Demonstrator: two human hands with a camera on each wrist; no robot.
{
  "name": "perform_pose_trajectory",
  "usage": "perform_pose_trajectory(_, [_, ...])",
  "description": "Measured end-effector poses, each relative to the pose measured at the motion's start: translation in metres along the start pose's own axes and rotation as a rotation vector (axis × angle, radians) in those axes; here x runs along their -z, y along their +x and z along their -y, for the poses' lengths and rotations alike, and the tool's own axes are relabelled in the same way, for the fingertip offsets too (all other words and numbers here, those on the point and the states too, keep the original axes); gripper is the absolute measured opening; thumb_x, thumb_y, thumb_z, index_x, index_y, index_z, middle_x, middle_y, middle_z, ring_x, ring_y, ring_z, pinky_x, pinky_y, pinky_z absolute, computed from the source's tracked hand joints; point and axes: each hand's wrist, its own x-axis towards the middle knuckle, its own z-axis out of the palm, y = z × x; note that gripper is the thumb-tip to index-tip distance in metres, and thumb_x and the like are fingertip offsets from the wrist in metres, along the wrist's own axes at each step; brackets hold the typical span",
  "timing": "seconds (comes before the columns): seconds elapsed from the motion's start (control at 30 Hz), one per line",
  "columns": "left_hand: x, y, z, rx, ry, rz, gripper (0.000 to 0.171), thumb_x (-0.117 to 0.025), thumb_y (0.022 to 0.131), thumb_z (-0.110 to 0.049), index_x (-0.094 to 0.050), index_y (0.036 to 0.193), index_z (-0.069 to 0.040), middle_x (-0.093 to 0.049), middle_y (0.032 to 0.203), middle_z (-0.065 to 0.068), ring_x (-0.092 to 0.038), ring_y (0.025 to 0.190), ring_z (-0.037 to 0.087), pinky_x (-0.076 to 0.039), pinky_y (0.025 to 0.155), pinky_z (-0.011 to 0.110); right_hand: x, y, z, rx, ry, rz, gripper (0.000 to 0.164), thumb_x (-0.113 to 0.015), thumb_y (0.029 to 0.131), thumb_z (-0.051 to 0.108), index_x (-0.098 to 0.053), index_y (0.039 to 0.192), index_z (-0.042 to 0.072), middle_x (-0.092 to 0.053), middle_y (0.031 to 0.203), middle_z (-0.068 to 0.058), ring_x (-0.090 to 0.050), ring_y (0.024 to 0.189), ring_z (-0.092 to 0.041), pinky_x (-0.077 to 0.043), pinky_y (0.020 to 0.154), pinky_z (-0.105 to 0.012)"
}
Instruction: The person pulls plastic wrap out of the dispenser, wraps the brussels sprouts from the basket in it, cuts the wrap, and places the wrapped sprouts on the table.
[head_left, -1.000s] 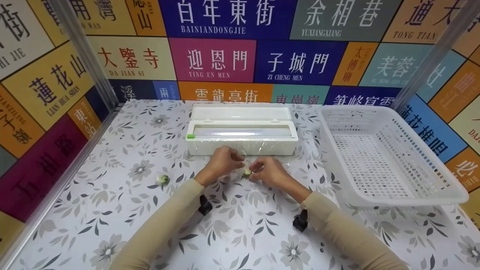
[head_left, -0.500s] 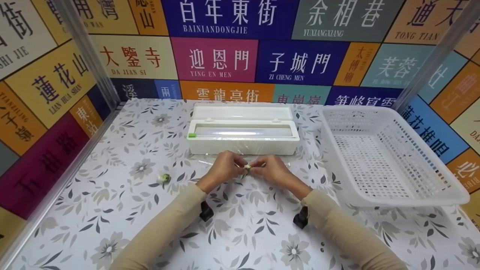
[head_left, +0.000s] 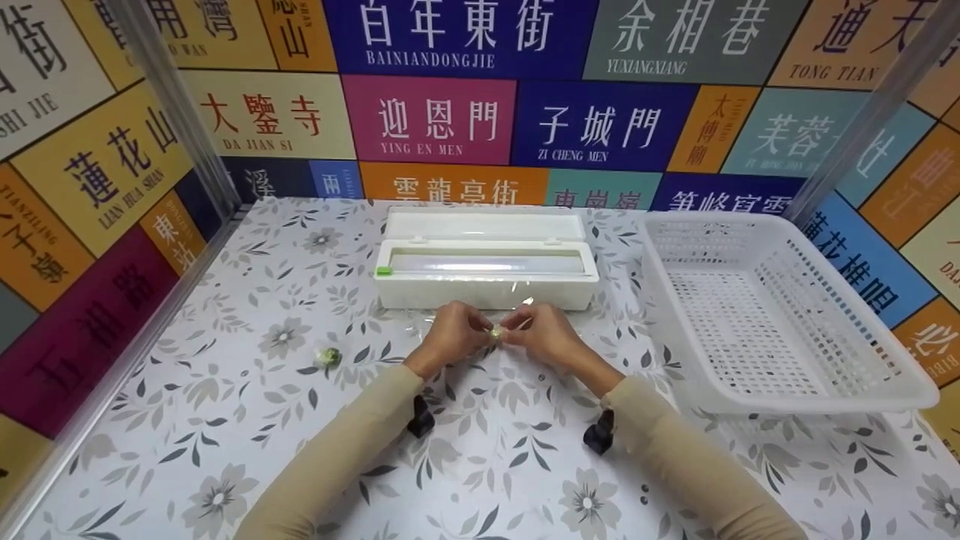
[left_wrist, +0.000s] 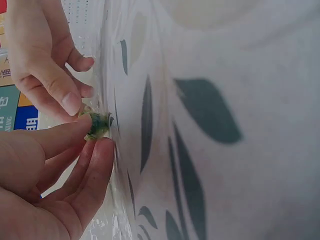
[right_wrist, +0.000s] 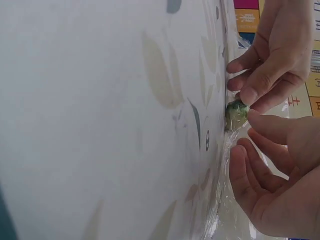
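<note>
My left hand (head_left: 454,334) and right hand (head_left: 546,334) meet over a small green and cream flower bud (head_left: 496,332) in front of the white box. In the left wrist view, my left thumb and fingers pinch the bud (left_wrist: 97,126) low over the cloth. My right thumb and index finger are at its other side, as the right wrist view shows, with the remaining fingers (right_wrist: 240,162) loosely curled. Clear plastic wrap (right_wrist: 220,200) lies under and around the bud. A second bud (head_left: 328,357) rests on the cloth to the left.
The open white dispenser box (head_left: 487,292) holds a roll of plastic wrap, with a green slider (head_left: 383,271) at its left end. At the right stands a white plastic basket (head_left: 817,401). A patterned wall and clear side panels bound the flowered tablecloth (head_left: 247,420).
Both hands have drawn closer together around the bud, which has shifted slightly away from me and changed its tilt. The second bud, the box and the basket stay put.
</note>
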Motion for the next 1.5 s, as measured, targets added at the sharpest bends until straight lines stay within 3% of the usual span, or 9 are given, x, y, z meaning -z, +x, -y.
perform_pose_trajectory(0.3, [0.004, 0.004, 0.003, 0.084, -0.054, 0.096, 0.009, -0.075, 0.088, -0.009, -0.079, 0.091, -0.001, -0.078, 0.084, 0.016, -0.064, 0.058, 0.017, -0.047, 0.048, 0.015, -0.004, 0.004, 0.001, -0.003, 0.001, -0.012, 0.021, -0.081, 0.081, 0.007, -0.077, 0.102, 0.010, -0.077, 0.101, -0.009, -0.071, 0.089, -0.019, -0.051, 0.065, -0.018])
perform_pose_trajectory(0.47, [0.005, 0.007, 0.002, 0.131, -0.049, 0.106, 0.015, -0.076, 0.086, -0.010, -0.077, 0.098, -0.001, -0.078, 0.093, 0.016, -0.074, 0.071, 0.024, -0.056, 0.053, 0.019, -0.005, 0.007, 0.001, 0.038, -0.006, -0.035, 0.014, -0.080, 0.083, 0.010, -0.079, 0.097, 0.009, -0.078, 0.096, -0.007, -0.068, 0.083, -0.016, -0.050, 0.068, -0.020])
perform_pose_trajectory(0.6, [0.004, 0.009, 0.002, 0.116, -0.030, 0.091, 0.014, -0.078, 0.084, -0.008, -0.077, 0.096, 0.000, -0.078, 0.090, 0.016, -0.072, 0.068, 0.020, -0.055, 0.055, 0.018, -0.005, 0.009, 0.001, 0.055, -0.020, -0.054, 0.012, -0.081, 0.084, 0.013, -0.080, 0.095, 0.011, -0.078, 0.093, -0.005, -0.066, 0.080, -0.014, -0.049, 0.069, -0.021])
perform_pose_trajectory(0.8, [0.006, 0.012, 0.003, 0.100, 0.008, 0.078, 0.012, -0.076, 0.088, -0.014, -0.079, 0.092, -0.002, -0.078, 0.083, 0.015, -0.053, 0.054, 0.005, -0.044, 0.050, 0.014, -0.005, 0.012, 0.001, 0.003, -0.022, -0.062, 0.013, -0.082, 0.082, 0.012, -0.078, 0.094, 0.010, -0.077, 0.092, -0.007, -0.066, 0.082, -0.017, -0.051, 0.072, -0.023])
perform_pose_trajectory(0.9, [0.005, 0.013, 0.003, 0.119, 0.005, 0.081, 0.012, -0.075, 0.089, -0.012, -0.078, 0.093, -0.002, -0.077, 0.085, 0.016, -0.056, 0.056, 0.007, -0.047, 0.051, 0.014, -0.005, 0.013, 0.000, -0.007, -0.049, -0.072, 0.012, -0.082, 0.081, 0.014, -0.078, 0.092, 0.011, -0.077, 0.092, -0.006, -0.066, 0.083, -0.016, -0.052, 0.074, -0.024])
perform_pose_trajectory(1.1, [0.004, 0.016, 0.002, 0.126, -0.015, 0.018, 0.017, -0.081, 0.081, -0.008, -0.078, 0.095, 0.000, -0.078, 0.097, 0.015, -0.069, 0.073, 0.016, -0.058, 0.060, 0.020, -0.007, 0.015, 0.001, -0.012, -0.111, -0.109, 0.011, -0.084, 0.081, 0.022, -0.080, 0.088, 0.014, -0.078, 0.091, -0.002, -0.066, 0.082, -0.016, -0.050, 0.073, -0.025])
perform_pose_trajectory(1.33, [0.003, 0.016, 0.002, 0.117, -0.044, -0.024, 0.007, -0.075, 0.085, -0.003, -0.077, 0.088, 0.003, -0.076, 0.082, 0.020, -0.055, 0.049, 0.006, -0.049, 0.046, 0.015, -0.009, 0.016, 0.006, -0.025, -0.174, -0.155, 0.012, -0.083, 0.081, 0.020, -0.079, 0.092, 0.016, -0.079, 0.097, -0.002, -0.069, 0.090, -0.022, -0.053, 0.084, -0.036])
perform_pose_trajectory(1.5, [0.003, 0.018, 0.002, 0.138, -0.033, -0.006, 0.007, -0.074, 0.087, -0.005, -0.077, 0.088, 0.002, -0.076, 0.080, 0.019, -0.055, 0.049, 0.006, -0.047, 0.045, 0.015, -0.010, 0.018, 0.007, -0.026, -0.184, -0.147, 0.009, -0.082, 0.082, 0.020, -0.079, 0.090, 0.016, -0.079, 0.094, -0.001, -0.068, 0.087, -0.021, -0.051, 0.080, -0.034])
